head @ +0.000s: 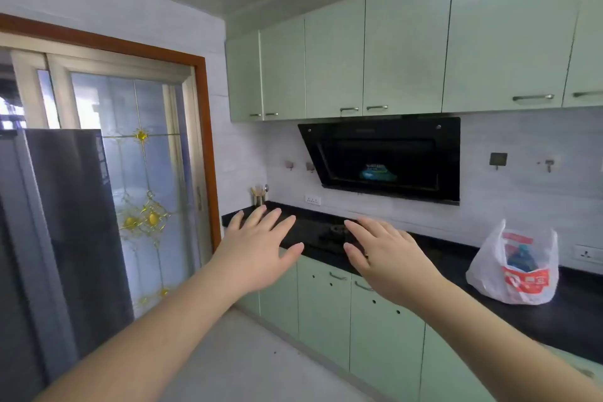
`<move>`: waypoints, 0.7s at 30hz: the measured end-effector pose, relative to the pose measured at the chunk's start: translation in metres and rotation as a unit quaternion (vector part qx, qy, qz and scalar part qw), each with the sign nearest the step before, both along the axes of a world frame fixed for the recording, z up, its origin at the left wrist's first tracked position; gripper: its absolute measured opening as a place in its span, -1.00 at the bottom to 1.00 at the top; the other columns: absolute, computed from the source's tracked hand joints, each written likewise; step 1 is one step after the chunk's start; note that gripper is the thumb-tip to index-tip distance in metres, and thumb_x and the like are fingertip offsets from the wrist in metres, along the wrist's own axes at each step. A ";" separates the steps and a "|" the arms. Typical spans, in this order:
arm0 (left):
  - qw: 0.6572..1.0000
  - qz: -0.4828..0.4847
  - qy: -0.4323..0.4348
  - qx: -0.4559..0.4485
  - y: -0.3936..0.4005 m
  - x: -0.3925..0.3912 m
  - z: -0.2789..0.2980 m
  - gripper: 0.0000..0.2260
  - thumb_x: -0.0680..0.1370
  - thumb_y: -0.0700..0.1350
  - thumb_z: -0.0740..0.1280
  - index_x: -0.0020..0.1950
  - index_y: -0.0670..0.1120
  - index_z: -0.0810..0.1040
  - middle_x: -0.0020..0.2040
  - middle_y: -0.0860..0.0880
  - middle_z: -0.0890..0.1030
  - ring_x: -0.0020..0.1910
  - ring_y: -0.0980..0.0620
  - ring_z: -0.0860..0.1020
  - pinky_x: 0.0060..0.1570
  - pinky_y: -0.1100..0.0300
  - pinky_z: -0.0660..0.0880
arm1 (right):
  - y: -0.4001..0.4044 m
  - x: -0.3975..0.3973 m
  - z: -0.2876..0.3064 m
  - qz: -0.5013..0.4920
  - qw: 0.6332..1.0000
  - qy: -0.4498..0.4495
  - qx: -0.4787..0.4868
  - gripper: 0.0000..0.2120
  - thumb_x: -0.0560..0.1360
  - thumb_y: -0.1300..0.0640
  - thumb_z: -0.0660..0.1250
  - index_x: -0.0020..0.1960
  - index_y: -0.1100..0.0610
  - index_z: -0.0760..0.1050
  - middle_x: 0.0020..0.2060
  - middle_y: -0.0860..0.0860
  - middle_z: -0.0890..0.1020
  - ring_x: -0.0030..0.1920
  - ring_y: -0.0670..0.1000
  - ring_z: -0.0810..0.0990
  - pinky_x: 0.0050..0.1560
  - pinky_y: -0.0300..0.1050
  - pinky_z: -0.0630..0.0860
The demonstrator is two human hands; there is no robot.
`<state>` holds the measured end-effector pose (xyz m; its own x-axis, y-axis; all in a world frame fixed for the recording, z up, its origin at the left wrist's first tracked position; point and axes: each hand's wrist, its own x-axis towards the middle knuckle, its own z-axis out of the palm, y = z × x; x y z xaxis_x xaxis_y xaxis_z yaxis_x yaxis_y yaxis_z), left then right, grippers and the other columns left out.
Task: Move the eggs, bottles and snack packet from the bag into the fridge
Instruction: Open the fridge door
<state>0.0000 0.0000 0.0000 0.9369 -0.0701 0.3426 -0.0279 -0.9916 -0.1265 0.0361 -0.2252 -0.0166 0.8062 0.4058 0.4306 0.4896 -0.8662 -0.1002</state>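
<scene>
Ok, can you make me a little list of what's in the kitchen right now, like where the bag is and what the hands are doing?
bag: white plastic bag on the black counter, at the right, something blue and red inside
fridge: dark fridge at the left, doors closed
left hand: left hand open, fingers spread, holding nothing
right hand: right hand open, fingers spread, holding nothing
stove: burner on the counter beyond the hands
hood: black hood under the green cupboards
</scene>
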 end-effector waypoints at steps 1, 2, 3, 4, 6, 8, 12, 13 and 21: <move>1.000 -0.005 0.004 0.001 -0.002 0.006 -0.003 -0.42 0.60 0.30 -0.14 0.59 0.15 -0.06 0.61 0.04 -0.01 0.58 0.00 -0.11 0.52 -0.09 -0.15 | -0.003 0.006 -0.002 0.002 1.000 0.004 -0.001 -0.48 0.63 -0.18 -0.08 0.56 -0.08 0.07 0.55 -0.09 0.15 0.53 -0.03 0.09 0.49 -0.03 0.09; 1.000 -0.009 0.009 0.003 -0.005 0.014 -0.006 -0.42 0.60 0.30 -0.14 0.59 0.15 -0.06 0.61 0.04 -0.01 0.58 0.00 -0.11 0.52 -0.09 -0.15 | -0.007 0.013 -0.005 0.001 1.000 0.000 -0.002 -0.48 0.63 -0.18 -0.07 0.56 -0.09 0.07 0.55 -0.09 0.15 0.53 -0.04 0.08 0.50 -0.04 0.08; 1.000 -0.010 0.013 0.009 -0.008 0.023 -0.009 -0.42 0.61 0.30 -0.14 0.59 0.14 -0.06 0.61 0.04 -0.01 0.58 0.00 -0.11 0.52 -0.10 -0.14 | -0.010 0.022 -0.008 -0.001 1.000 -0.003 -0.007 -0.48 0.63 -0.18 -0.07 0.56 -0.09 0.07 0.55 -0.09 0.14 0.53 -0.04 0.08 0.50 -0.04 0.07; 1.000 -0.009 0.015 0.013 -0.011 0.031 -0.011 -0.42 0.61 0.30 -0.14 0.59 0.14 -0.06 0.61 0.04 -0.01 0.58 0.00 -0.11 0.52 -0.10 -0.14 | -0.015 0.030 -0.011 -0.003 1.000 0.001 -0.011 -0.49 0.63 -0.18 -0.07 0.56 -0.09 0.07 0.55 -0.09 0.14 0.53 -0.05 0.07 0.49 -0.05 0.06; 1.000 -0.013 0.018 0.017 -0.022 0.050 -0.015 -0.43 0.61 0.30 -0.14 0.59 0.14 -0.07 0.61 0.04 -0.02 0.58 0.00 -0.12 0.52 -0.10 -0.15 | -0.025 0.048 -0.016 0.000 1.000 -0.010 -0.007 -0.49 0.63 -0.18 -0.06 0.56 -0.09 0.08 0.55 -0.09 0.16 0.53 -0.06 0.08 0.49 -0.07 0.06; 0.999 -0.016 0.013 0.027 -0.032 0.069 -0.016 -0.43 0.61 0.30 -0.14 0.59 0.14 -0.07 0.61 0.05 -0.03 0.58 0.01 -0.12 0.52 -0.09 -0.16 | -0.039 0.068 -0.018 -0.003 1.000 -0.014 0.001 -0.49 0.63 -0.17 -0.06 0.55 -0.09 0.10 0.53 -0.11 0.19 0.52 -0.08 0.11 0.48 -0.10 0.07; 0.999 -0.021 -0.007 0.025 -0.051 0.106 -0.014 -0.43 0.61 0.29 -0.14 0.59 0.15 -0.09 0.61 0.07 -0.04 0.58 0.03 -0.13 0.52 -0.09 -0.17 | -0.058 0.113 -0.023 -0.002 1.000 -0.005 0.018 -0.49 0.64 -0.17 -0.05 0.55 -0.08 0.10 0.54 -0.11 0.18 0.52 -0.08 0.11 0.49 -0.10 0.05; 1.000 -0.016 -0.009 0.023 -0.053 0.116 -0.015 -0.43 0.61 0.30 -0.14 0.59 0.15 -0.08 0.61 0.07 -0.03 0.58 0.03 -0.13 0.52 -0.09 -0.15 | -0.060 0.124 -0.025 0.001 1.000 -0.001 0.016 -0.49 0.64 -0.17 -0.06 0.55 -0.08 0.10 0.54 -0.11 0.17 0.52 -0.08 0.10 0.49 -0.10 0.05; 0.998 0.056 -0.007 0.022 -0.021 0.155 -0.027 -0.20 0.36 0.36 -0.41 0.58 0.18 -0.03 0.61 0.07 0.02 0.58 -0.01 -0.09 0.52 -0.06 -0.14 | -0.021 0.192 -0.039 0.044 0.999 -0.010 -0.004 -0.47 0.63 -0.19 -0.08 0.57 -0.09 0.01 0.57 -0.06 0.08 0.56 0.00 -0.06 0.51 -0.03 -0.12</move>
